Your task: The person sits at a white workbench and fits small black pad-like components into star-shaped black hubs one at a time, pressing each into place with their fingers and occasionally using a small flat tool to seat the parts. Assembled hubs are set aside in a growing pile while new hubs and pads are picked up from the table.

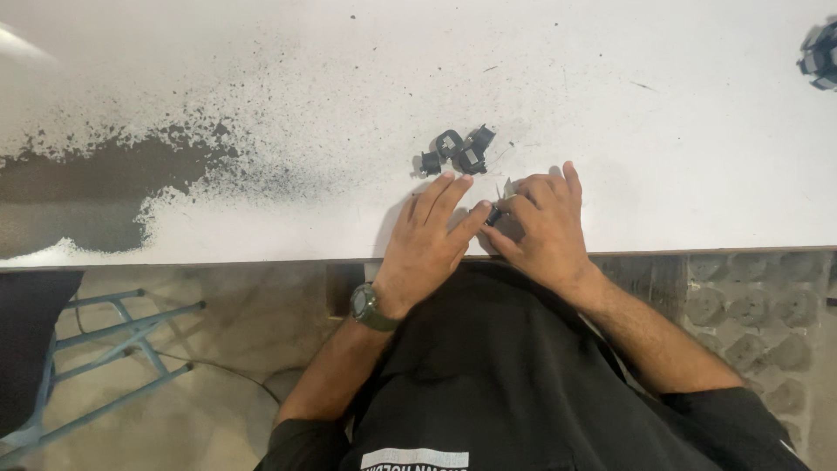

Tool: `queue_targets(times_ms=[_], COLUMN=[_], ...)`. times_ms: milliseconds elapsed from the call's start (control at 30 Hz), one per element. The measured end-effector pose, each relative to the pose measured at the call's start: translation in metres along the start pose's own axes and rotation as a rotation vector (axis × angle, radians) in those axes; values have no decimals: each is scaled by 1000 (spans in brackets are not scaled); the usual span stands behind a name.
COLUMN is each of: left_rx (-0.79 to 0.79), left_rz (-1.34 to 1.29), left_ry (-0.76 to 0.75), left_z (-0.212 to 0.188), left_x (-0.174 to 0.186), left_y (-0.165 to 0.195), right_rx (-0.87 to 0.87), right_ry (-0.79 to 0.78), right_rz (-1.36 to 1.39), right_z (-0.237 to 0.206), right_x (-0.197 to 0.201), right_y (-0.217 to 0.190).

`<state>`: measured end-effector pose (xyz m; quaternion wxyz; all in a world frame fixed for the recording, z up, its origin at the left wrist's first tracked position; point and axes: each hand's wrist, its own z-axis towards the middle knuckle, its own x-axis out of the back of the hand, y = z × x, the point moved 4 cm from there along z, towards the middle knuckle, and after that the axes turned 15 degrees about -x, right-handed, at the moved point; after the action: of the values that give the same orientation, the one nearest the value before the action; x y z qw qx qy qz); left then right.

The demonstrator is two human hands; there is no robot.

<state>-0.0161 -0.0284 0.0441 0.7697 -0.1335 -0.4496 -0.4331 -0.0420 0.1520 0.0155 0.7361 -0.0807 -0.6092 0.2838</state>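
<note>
Both hands rest on the near edge of a white table (680,157). My left hand (429,240), with a dark watch (370,307) on its wrist, lies palm down, and its thumb touches a small dark part (494,212). My right hand (542,227) curls its fingers around that same small part and pinches it between thumb and forefinger. A thin metal piece sticks up from the part. Just beyond the fingertips lies a small cluster of black plastic parts (457,150).
A dark sprayed stain (96,183) with fine specks covers the table's left side. Another black and grey part (819,57) sits at the far right edge. A blue metal frame (113,336) stands on the floor at the left. Patterned tiles (750,314) show at the right.
</note>
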Motion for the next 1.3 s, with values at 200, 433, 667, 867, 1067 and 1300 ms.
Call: queue_targets(times_ms=[200, 433, 667, 867, 1067, 1300], left_rx=[-20, 134, 224, 232, 233, 236], left_rz=[51, -28, -70, -52, -67, -63], left_ry=[46, 66, 134, 101, 124, 147], left_z=[-5, -16, -17, -22, -26, -26], left_x=[-16, -23, -26, -33, -34, -36], left_y=[-8, -4, 2, 4, 3, 3], right_rx=[-27, -108, -165, -178, -133, -132], right_ry=[11, 28, -14, 9, 6, 64], right_rz=[-5, -21, 123, 40, 30, -38], right_z=[1, -8, -16, -17, -15, -19], right_x=[-1, -4, 11, 15, 18, 11], right_y=[-1, -4, 11, 19, 20, 28])
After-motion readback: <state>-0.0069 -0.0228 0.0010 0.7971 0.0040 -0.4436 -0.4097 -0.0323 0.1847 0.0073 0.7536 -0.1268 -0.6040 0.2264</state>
